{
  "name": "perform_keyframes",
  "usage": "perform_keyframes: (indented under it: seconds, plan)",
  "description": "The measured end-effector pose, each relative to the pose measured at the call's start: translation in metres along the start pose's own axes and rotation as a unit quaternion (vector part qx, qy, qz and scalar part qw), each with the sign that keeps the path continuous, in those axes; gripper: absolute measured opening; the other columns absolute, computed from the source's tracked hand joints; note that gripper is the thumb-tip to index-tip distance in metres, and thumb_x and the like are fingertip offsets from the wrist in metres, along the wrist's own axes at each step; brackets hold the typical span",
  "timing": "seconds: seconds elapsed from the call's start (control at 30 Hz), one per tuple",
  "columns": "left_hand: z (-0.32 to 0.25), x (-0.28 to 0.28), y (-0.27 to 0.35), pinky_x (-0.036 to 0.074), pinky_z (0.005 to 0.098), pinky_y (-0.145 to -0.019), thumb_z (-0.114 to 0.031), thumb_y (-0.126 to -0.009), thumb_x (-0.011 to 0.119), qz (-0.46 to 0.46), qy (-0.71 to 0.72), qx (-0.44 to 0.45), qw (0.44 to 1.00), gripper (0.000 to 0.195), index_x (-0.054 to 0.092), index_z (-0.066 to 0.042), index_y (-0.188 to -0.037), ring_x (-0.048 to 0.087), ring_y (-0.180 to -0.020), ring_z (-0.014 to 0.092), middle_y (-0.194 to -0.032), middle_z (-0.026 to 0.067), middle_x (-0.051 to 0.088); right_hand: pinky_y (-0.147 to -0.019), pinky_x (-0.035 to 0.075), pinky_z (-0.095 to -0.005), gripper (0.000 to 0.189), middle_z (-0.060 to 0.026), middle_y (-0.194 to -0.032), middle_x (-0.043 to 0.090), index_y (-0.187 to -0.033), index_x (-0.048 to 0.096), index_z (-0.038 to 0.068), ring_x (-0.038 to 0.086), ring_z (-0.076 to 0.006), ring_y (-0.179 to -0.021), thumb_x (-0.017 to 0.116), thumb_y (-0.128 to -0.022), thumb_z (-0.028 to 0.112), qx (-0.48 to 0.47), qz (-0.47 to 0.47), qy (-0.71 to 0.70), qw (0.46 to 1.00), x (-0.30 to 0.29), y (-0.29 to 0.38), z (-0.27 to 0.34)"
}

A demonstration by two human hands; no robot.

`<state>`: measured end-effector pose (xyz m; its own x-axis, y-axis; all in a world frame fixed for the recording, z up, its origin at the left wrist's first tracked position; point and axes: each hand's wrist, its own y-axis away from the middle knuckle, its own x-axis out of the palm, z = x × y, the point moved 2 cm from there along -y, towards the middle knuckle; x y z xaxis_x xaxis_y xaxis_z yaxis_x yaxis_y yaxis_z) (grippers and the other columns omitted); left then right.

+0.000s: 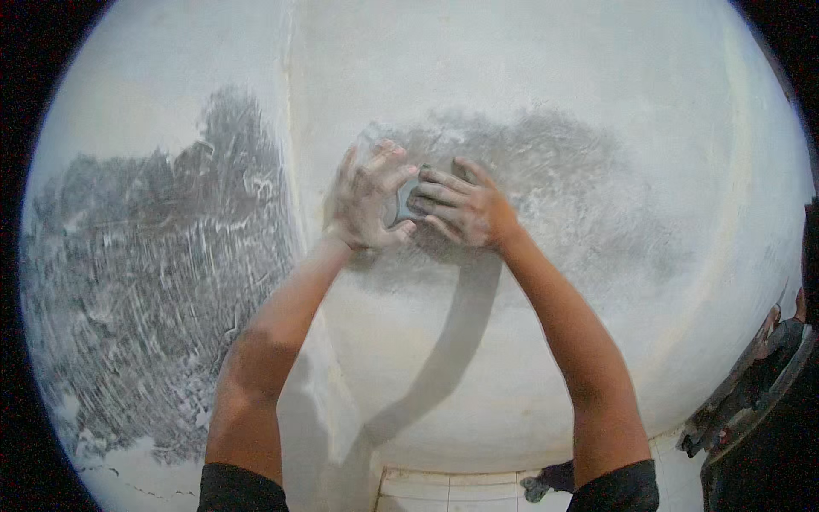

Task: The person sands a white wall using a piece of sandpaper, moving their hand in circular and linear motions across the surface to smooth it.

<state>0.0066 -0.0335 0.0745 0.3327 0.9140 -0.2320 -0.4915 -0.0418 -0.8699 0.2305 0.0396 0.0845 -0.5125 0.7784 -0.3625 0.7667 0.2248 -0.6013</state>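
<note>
My left hand (374, 195) is up against a pale plastered wall (409, 371), its fingers spread and blurred. My right hand (464, 205) is beside it, with dusty grey fingertips bent onto a small blue-grey sheet (407, 200). This sheet shows in the gap between the two hands; its material cannot be told. Part of it is hidden by the right fingers, and whether the left hand also grips it is unclear. Around both hands spreads a grey, smeared patch (563, 153) on the wall. Pale dust coats the left hand and wrist.
Left of a vertical wall corner (291, 128), a larger grey, streaked patch (147, 275) covers the adjoining wall. Below are white floor tiles (448, 489) with a dark object (547, 481) on them. Dark, cluttered shapes (761, 371) stand at the right edge, too unclear to name.
</note>
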Motion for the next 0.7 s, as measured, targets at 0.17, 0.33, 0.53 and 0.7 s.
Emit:
perform_keyframes:
  seconds: [0.17,0.33,0.53,0.7]
  plan:
    - [-0.058,0.031,-0.024,0.014,0.0544,-0.133,-0.052,-0.080,0.074,0.097,0.038,0.078,0.991,0.100,0.036,-0.012,-0.163,0.022,-0.161,0.030,-0.170,0.0133,0.031,-0.127,0.029,-0.0574,0.035,-0.0072,-0.149,0.062,-0.128,0.072,0.019,0.051,-0.0239,-0.146,0.066,-0.095,0.031,0.038,-0.078,-0.096,0.992,0.008,0.017,-0.008]
    - [-0.042,0.038,-0.019,0.015,0.0486,-0.134,-0.051,-0.091,0.064,0.228,-0.054,-0.001,0.972,0.098,0.022,-0.004,-0.167,0.016,-0.164,0.030,-0.176,0.0152,0.020,-0.128,0.030,-0.0556,0.044,-0.0047,-0.154,0.059,-0.135,0.068,0.020,0.048,-0.0236,-0.149,0.068,-0.092,0.029,-0.034,-0.040,-0.075,0.996,0.008,0.033,-0.031]
    - [-0.001,0.009,-0.022,0.010,0.0434,-0.136,-0.049,-0.094,0.060,0.287,-0.137,-0.090,0.944,0.096,0.020,-0.004,-0.168,0.015,-0.164,0.028,-0.177,0.0151,0.018,-0.129,0.025,-0.0559,0.061,0.0077,-0.166,0.046,-0.154,0.053,0.036,0.041,-0.0178,-0.154,0.066,-0.094,0.036,0.097,-0.026,0.043,0.994,-0.044,0.041,-0.063]
    - [0.045,-0.011,0.004,0.007,0.0445,-0.136,-0.048,-0.087,0.066,0.127,-0.198,-0.154,0.960,0.105,0.018,0.000,-0.167,0.013,-0.164,0.031,-0.175,0.0198,0.018,-0.132,0.018,-0.0537,0.070,0.0133,-0.170,0.038,-0.160,0.044,0.040,0.033,-0.0152,-0.158,0.062,-0.093,0.036,0.238,-0.036,0.116,0.964,-0.045,0.047,-0.056]
